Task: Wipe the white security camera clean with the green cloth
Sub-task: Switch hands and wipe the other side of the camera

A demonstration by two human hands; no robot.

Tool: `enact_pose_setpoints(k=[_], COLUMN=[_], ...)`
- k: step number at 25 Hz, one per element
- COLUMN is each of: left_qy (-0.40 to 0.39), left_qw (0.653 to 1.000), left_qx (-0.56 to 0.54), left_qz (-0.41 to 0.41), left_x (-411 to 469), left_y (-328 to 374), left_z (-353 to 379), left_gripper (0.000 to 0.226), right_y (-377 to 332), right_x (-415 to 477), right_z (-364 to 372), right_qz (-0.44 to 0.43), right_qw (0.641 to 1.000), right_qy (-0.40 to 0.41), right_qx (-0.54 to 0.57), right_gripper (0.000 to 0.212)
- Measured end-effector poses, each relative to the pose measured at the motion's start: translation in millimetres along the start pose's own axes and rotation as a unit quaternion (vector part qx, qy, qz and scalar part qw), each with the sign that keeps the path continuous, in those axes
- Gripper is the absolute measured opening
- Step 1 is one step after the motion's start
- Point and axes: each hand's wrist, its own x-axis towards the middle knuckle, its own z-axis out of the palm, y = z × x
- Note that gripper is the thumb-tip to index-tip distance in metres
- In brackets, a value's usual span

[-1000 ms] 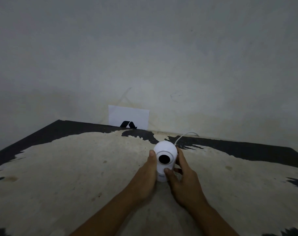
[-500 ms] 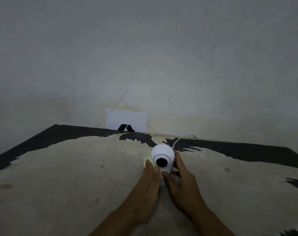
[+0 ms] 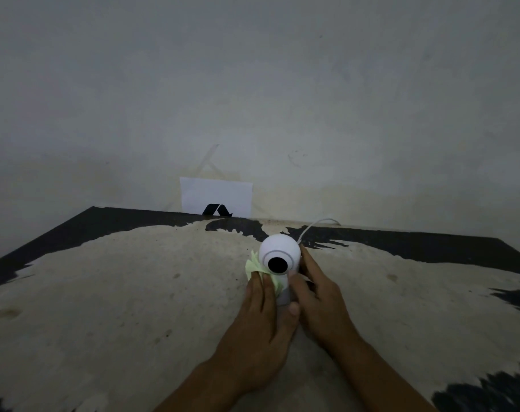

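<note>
The white round-headed plastic security camera (image 3: 279, 257) w/ black lens is stood upright on the worn beige-and-black surface (image 3: 134, 292), near centre. The pale green crumpled cloth (image 3: 254, 264) is pressed against the cam's left side by the left hand (image 3: 264, 319), fingers closed on it. The cam body is gripped by the right hand (image 3: 315, 295), fingers wrapped round its right side and stem. To wipe well, the body should be kept steadied by the right hand while the cloth is swept round the dome w/ light pressure; lens probably best done gently. Count: 1 cam, 1 cloth, 1 thin white cable (image 3: 312, 227) behind, 1 white paper card (image 3: 217, 194) at the wall, 2 hands.
</note>
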Motion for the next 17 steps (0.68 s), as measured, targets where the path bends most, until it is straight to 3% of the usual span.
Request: enact_pose_setpoints(k=[4, 9, 12, 17], left_qy=[-0.015, -0.024, -0.017, -0.01], left_qw=[0.999, 0.99, 0.983, 0.984], left_qx=[0.047, 0.138, 0.177, 0.173], left_qz=[-0.017, 0.012, 0.05, 0.044], left_x=[-7, -16, -15, -14], left_y=[3, 6, 8, -5], left_z=[4, 4, 0, -7], left_gripper=[0.093, 0.107, 0.097, 0.085], right_y=[4, 9, 10, 1], right_x=[5, 8, 8, 4], right_z=[0, -8, -9, -7], right_qz=[-0.002, -0.006, -0.01, -0.017], right_qw=[0.999, 1.0, 1.0, 1.0], right_qy=[0.039, 0.019, 0.015, 0.009], right_qx=[-0.005, -0.019, -0.012, 0.002], right_gripper=[0.042, 0.041, 0.042, 0.039])
